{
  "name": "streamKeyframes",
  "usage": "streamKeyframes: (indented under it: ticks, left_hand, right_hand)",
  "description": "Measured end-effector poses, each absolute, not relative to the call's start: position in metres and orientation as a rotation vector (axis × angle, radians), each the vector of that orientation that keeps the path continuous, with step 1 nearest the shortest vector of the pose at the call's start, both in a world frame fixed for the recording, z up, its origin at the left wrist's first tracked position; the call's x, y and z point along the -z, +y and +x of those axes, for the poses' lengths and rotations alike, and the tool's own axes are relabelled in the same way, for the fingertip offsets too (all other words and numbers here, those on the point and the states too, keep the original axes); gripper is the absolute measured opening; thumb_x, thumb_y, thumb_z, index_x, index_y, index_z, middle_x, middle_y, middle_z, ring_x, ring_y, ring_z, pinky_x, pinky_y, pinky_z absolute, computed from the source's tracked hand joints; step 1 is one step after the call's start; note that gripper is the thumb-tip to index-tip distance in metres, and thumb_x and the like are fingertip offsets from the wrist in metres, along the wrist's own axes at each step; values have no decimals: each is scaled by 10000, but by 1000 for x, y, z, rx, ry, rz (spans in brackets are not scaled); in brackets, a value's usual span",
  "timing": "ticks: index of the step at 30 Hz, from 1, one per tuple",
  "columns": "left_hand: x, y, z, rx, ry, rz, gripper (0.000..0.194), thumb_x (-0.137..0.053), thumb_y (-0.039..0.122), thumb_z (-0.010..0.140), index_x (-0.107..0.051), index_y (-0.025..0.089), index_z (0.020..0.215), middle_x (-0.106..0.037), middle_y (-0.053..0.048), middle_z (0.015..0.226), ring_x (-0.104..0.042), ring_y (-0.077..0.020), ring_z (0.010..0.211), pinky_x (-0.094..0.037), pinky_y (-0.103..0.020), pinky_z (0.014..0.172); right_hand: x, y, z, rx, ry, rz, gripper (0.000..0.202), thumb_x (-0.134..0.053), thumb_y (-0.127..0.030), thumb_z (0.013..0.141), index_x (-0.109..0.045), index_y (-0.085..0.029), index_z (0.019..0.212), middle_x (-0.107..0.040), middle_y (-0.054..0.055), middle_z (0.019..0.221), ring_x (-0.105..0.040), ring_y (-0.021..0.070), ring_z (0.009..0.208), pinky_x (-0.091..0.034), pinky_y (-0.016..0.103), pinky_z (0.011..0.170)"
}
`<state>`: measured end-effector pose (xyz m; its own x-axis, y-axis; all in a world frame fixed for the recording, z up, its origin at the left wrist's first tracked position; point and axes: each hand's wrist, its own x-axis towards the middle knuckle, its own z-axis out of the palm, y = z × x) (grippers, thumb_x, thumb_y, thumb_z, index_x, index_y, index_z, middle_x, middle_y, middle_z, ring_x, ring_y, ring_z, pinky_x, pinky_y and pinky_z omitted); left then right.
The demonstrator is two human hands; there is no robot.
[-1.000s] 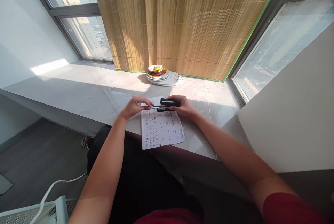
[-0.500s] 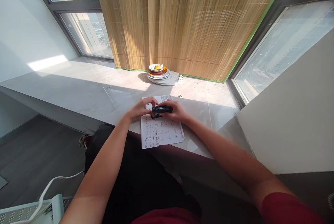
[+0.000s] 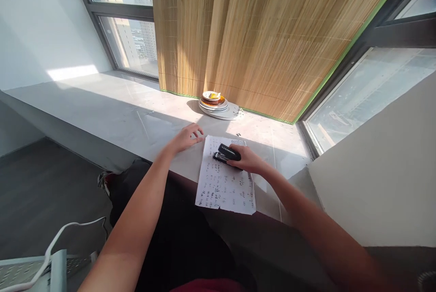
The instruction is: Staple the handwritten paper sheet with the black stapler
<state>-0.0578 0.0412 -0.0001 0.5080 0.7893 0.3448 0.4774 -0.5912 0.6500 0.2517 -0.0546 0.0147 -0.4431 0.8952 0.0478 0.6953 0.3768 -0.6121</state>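
Withdrawn from the black plastic stapler [image 3: 229, 150], the left hand [image 3: 186, 138] is at ten o'clock from the white paper sheet [image 3: 229, 195], grip loosely spread; the right hand [image 3: 248, 159], grip wrapped round the stapler over the illegibly written sheet, hides its rear. On the pale tiled surface [image 3: 117, 108], round stacked plates [image 3: 215, 106] stand at twelve, before a tan bamboo blind [image 3: 245, 33]

Bright sunlight strikes the back of the sill [image 3: 112, 112], its front shaded.
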Motion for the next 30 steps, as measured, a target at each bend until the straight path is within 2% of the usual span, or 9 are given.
streamKeyframes:
  ticks: [5,7,9,11,14,17,20,22,30]
  left_hand:
    - [4,43,-59,-900,989,2268,208,-692,410,941,-701,218,1021,-651,-64,1158,-718,-204,909,-564,-426,945]
    - [6,44,-59,-923,979,2266,197,-681,400,946,-709,215,1007,-651,-64,1145,-717,-201,903,-564,-422,945]
    - [6,45,-59,-949,970,2267,190,-660,390,958,-714,212,994,-654,-66,1137,-713,-194,898,-566,-402,925]
    - [6,45,-59,-975,973,2266,193,-644,388,966,-718,211,989,-660,-69,1136,-707,-189,892,-567,-380,883]
    - [5,46,-60,-1023,1002,2250,203,-641,400,968,-718,215,996,-667,-70,1142,-705,-191,890,-559,-364,827]
    - [3,46,-60,-1095,1020,2222,202,-644,400,969,-718,215,999,-666,-70,1146,-701,-190,888,-557,-359,805]
    - [-1,46,-59,-1200,1050,2174,204,-645,397,970,-714,206,987,-662,-78,1146,-693,-188,896,-562,-342,787]
    - [-5,44,-59,-1288,1089,2131,207,-633,393,979,-711,202,987,-666,-79,1141,-685,-180,887,-556,-321,755]
    - [-12,44,-67,-1603,1201,1997,194,-576,363,1009,-662,207,932,-688,-58,1046,-657,-178,891,-529,-300,746]
  right_hand:
    - [-11,-72,318,-924,-2173,-1464,445,-758,-606,875,-728,-219,1093,-737,84,1030,-680,287,924,-533,389,771]
    - [-2,-67,341,-946,-1989,-1410,541,-604,-706,959,-728,-225,1174,-732,111,1100,-698,302,996,-573,410,791]
    - [10,-52,351,-647,-1755,-1410,597,-449,-744,1016,-720,-227,1145,-713,136,1160,-701,311,1068,-603,460,851]
    - [22,-31,348,-433,-1829,-1413,584,-482,-736,1009,-711,-233,1195,-666,166,1352,-653,340,1265,-583,526,1013]
    - [36,3,325,-298,-2156,-1590,698,-484,-734,1009,-641,-187,1413,-458,226,1649,-404,408,1569,-396,610,1249]
    - [40,33,292,-306,-2296,-1672,713,-420,-665,1063,-505,-185,1583,-345,210,1739,-229,399,1657,-254,638,1317]
    - [36,57,247,-262,-2496,-1651,644,-312,-525,1125,-378,-182,1666,-247,197,1782,-189,374,1671,-205,663,1317]
    - [33,71,211,-255,-2569,-1595,632,-311,-474,1136,-339,-160,1684,-217,207,1787,-182,375,1672,-205,670,1310]
    - [35,104,95,-305,-2671,-1338,607,-375,-461,1142,-311,-241,1704,-245,120,1795,-185,301,1679,-168,603,1341]
